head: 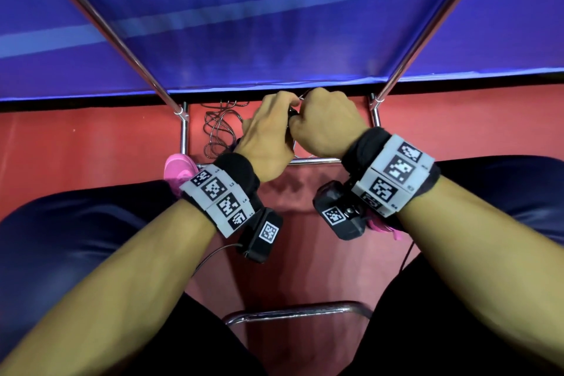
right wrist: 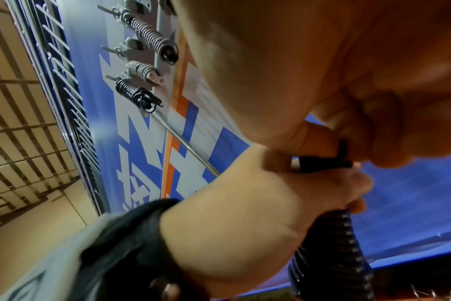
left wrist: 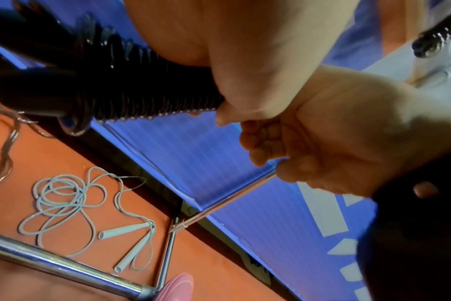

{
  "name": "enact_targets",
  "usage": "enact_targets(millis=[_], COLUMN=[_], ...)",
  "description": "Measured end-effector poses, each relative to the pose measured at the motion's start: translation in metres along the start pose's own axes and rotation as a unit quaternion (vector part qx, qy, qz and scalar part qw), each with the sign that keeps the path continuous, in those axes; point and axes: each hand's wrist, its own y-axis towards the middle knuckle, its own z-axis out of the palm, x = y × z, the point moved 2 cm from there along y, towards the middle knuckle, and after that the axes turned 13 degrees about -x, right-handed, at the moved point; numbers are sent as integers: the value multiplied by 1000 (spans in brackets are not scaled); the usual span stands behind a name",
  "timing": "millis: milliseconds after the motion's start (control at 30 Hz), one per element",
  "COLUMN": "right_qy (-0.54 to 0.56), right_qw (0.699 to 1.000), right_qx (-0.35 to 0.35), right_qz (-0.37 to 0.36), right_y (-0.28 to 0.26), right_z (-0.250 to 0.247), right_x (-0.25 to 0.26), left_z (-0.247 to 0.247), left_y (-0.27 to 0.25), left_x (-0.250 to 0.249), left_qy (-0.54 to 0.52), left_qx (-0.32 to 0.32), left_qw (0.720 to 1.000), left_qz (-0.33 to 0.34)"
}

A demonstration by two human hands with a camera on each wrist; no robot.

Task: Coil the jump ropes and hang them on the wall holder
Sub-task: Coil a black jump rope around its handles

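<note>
Left hand (head: 265, 139) wrapped round black rope (left wrist: 147, 97), wound in tight coil. Right hand (head: 325, 127) touching left, fingers curled, pinching its end. Both held low over red floor (head: 91, 146). Grey rope (left wrist: 65, 203) loose on floor. Holder (right wrist: 156, 67) on wall, three coils (right wrist: 134, 95) hung there.

Bright, even indoor light, soft shadows; wrist views blur close up (edges bow outward).
</note>
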Motion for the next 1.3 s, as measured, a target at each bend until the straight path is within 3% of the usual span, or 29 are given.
enact_targets(millis=[267,467,567,767,933,1167,1300], right_qy=[-9,44,72,39,37,80,91], right_qw=[997,993,986,979,974,960,951], right_qx=[-23,80,120,126,61,21,16], right_qz=[-78,-69,-86,-158,-217,-267,-294], right_y=[-3,-7,-3,2,-3,-20,-30], right_z=[-5,-8,-8,-3,-11,-25,-28], right_x=[4,-1,-6,-13,-6,5,12], left_z=[-5,0,-1,-9,-19,-27,-28], left_y=[13,2,3,1,7,6,7], left_x=[7,7,9,0,-4,-7,-9], left_qy=[-26,-60,-83,-65,-93,-156,-181], left_qx=[24,60,35,2,-64,-146,-159], left_qw=[999,996,996,998,993,973,970], left_qz=[-17,19,11,7,26,84,38])
